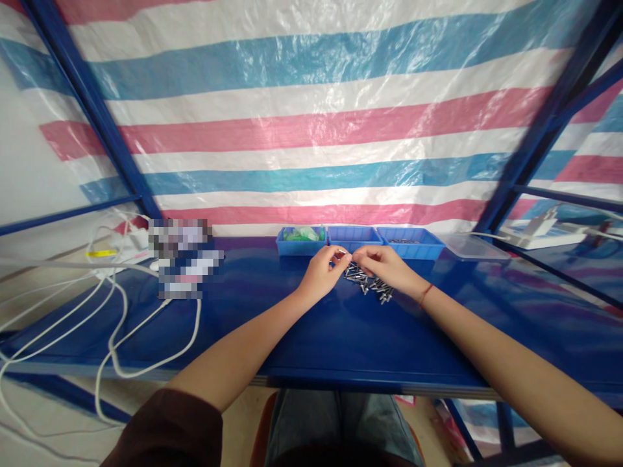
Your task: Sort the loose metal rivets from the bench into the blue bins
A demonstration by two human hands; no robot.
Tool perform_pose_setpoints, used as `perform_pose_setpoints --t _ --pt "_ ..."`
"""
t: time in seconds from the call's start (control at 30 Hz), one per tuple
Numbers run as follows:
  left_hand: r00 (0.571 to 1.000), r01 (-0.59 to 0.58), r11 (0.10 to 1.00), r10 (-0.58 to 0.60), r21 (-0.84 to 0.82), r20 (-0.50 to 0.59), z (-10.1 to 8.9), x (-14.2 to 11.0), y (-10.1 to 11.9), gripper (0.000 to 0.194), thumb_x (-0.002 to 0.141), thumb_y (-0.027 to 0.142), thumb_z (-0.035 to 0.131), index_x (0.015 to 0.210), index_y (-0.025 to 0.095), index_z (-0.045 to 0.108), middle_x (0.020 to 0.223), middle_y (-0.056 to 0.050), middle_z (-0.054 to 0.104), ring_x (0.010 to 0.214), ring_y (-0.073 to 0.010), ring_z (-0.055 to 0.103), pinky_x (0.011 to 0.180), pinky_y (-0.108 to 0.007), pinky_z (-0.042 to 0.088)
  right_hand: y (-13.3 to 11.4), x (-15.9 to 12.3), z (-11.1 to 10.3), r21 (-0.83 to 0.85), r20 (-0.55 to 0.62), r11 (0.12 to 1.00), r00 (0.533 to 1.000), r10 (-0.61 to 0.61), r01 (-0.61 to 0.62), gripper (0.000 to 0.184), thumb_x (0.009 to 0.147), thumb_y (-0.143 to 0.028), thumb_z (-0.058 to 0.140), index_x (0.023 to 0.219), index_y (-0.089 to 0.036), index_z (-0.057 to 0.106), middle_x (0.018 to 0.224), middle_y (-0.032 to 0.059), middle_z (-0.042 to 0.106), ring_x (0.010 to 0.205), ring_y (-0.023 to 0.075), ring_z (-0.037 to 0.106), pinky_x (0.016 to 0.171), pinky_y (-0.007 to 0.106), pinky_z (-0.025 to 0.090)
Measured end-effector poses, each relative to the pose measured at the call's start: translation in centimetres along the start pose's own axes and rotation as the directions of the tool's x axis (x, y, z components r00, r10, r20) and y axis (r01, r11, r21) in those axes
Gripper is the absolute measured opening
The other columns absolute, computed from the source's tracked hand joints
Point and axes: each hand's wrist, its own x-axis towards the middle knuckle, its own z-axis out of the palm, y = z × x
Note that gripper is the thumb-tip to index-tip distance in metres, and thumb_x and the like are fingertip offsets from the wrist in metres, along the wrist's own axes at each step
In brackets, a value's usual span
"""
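Observation:
My left hand (325,269) is closed in a pinch, thumb against forefinger, with a slim shiny piece just showing at the fingertips. Close beside it, my right hand (382,264) is also pinched shut; whatever lies between its fingers is too small to make out. The fingertips of both hands nearly meet. Under and beside my right hand, a loose pile of small silvery metal pins (366,280), perhaps screws or rivets, lies on the blue tabletop (311,337).
Behind my hands stand a blue bin (302,248) with green plastic packets, a middle blue bin (354,238) and a right blue bin (413,249) with small metal parts. A clear lid (477,248) lies rightward. White cables (119,324) trail over the left edge.

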Motion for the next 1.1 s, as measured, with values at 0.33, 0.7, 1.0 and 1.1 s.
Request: perform_pose_setpoints --t 0.33,0.7,1.0,1.1 --pt "0.935 -0.205 0.785 -0.02 0.585 0.355 -1.0 -0.5 0.0 0.034 0.089 0.045 0.045 0.108 0.024 0.063 0.114 -0.005 0.059 0.106 -0.0245 0.052 0.088 -0.04 0.044 5.6 0.9 -7.6 -0.234 -0.702 0.85 0.687 0.189 -0.472 0.027 0.077 -0.039 0.052 0.065 -0.017 0.062 0.047 0.0006 0.053 0.049 0.0165 0.053 0.055 0.029 0.039" --pt "0.934 -0.074 0.715 -0.194 0.696 0.299 -1.8 -0.7 1.2 0.041 0.086 0.05 0.044 0.11 0.022 0.063 0.124 -0.011 0.054 0.114 -0.0324 0.046 0.089 -0.049 0.043 3.9 0.8 -5.8 -0.395 -0.644 0.791 0.754 0.125 -0.468 0.031 0.079 -0.036 0.047 0.088 -0.015 0.068 0.06 0.0051 0.062 0.059 0.0196 0.058 0.058 0.029 0.04" --pt "0.818 0.173 0.78 -0.454 0.602 0.353 -1.7 -1.2 0.0 0.07 0.085 0.066 0.032 0.139 0.022 0.038 0.151 -0.02 0.024 0.139 -0.0431 0.016 0.103 -0.066 0.017 2.6 0.5 -3.2 -0.514 -0.455 0.824 0.89 -0.025 -0.24 0.029 0.081 -0.036 0.047 0.077 -0.016 0.068 0.065 0.006 0.065 0.06 0.0193 0.058 0.058 0.029 0.039" --pt "0.823 0.125 0.816 -0.404 0.565 0.4 -1.4 -1.1 -0.6 0.066 0.087 0.062 0.031 0.14 0.024 0.037 0.152 -0.016 0.021 0.141 -0.0378 0.012 0.107 -0.061 0.016 2.6 0.5 -2.8 -0.512 -0.416 0.828 0.909 -0.007 -0.228 0.029 0.081 -0.036 0.047 0.076 -0.016 0.068 0.066 0.0053 0.065 0.061 0.0187 0.058 0.06 0.029 0.039"
